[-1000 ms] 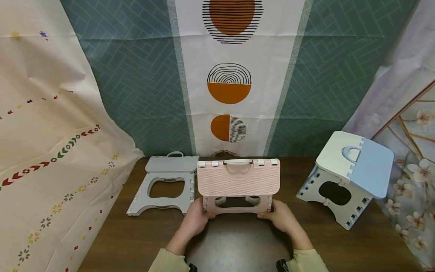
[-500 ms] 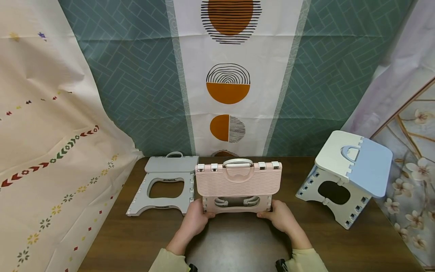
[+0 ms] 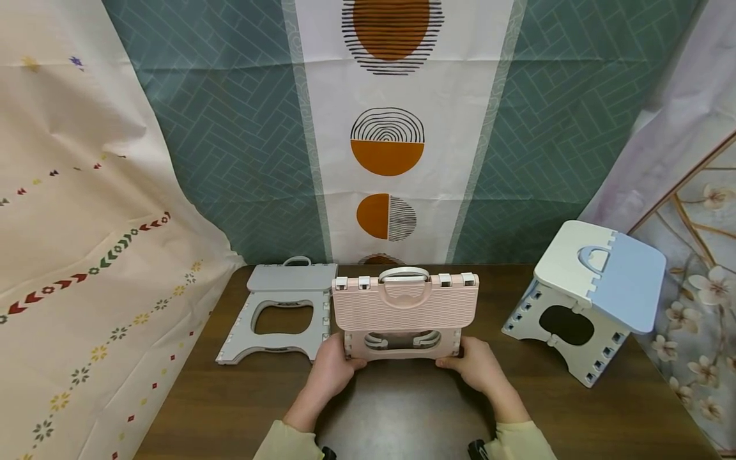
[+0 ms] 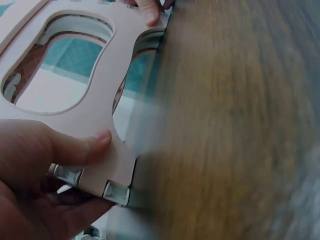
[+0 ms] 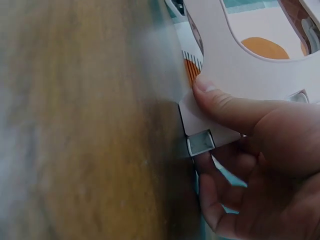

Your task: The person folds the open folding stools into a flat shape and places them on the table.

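A pink folding stool point(image 3: 404, 313), partly folded, stands at the middle of the table with its woven-pattern seat panel facing me. A pale handle point(image 3: 404, 273) shows along the seat's top edge. My left hand point(image 3: 332, 368) grips the stool's lower left leg corner; in the left wrist view its thumb lies on the front face and its fingers are behind. At the lower right corner, my right hand point(image 3: 476, 367) grips the other end of the leg. The right wrist view shows the thumb on the pink leg point(image 5: 215, 45) and fingers curled beneath, partly hidden.
To the left, a grey folding stool point(image 3: 292, 278) lies folded flat, close beside the pink one. A white and blue stool point(image 3: 629, 281) stands unfolded on the right. Behind the brown table point(image 3: 201, 409) hangs a patterned cloth point(image 3: 253, 160).
The pink stool's seat panel has shifted at its top edge, so the white hinge pieces and pale handle show more. Both hands keep their grip in nearly the same place.
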A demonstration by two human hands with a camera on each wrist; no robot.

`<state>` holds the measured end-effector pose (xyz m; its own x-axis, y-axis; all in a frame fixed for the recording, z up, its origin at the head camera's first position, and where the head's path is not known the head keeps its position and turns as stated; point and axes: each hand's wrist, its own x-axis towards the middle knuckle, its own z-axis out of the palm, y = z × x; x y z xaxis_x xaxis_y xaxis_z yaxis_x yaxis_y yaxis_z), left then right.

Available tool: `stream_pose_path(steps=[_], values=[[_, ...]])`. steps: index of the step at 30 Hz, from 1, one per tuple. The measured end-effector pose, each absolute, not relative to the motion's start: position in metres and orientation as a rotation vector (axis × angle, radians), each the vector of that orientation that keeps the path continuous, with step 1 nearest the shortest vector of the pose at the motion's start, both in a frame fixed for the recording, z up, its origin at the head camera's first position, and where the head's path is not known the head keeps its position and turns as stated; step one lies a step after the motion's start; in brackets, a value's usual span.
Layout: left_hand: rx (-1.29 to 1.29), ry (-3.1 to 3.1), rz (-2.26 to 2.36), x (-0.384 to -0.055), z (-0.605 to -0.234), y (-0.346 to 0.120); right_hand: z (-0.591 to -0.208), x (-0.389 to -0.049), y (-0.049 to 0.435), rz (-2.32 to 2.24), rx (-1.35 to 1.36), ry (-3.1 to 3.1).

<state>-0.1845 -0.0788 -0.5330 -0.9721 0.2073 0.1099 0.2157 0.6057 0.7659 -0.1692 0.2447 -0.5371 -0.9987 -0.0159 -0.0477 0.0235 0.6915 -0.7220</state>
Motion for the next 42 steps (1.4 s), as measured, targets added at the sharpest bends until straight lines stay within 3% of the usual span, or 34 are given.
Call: stream_pose_path(steps=[42], values=[[-0.366, -2.789, -1.408, -0.183, -0.538, -0.077, -0.537, -0.156, 0.226, -1.087, 0.063, 3.040]])
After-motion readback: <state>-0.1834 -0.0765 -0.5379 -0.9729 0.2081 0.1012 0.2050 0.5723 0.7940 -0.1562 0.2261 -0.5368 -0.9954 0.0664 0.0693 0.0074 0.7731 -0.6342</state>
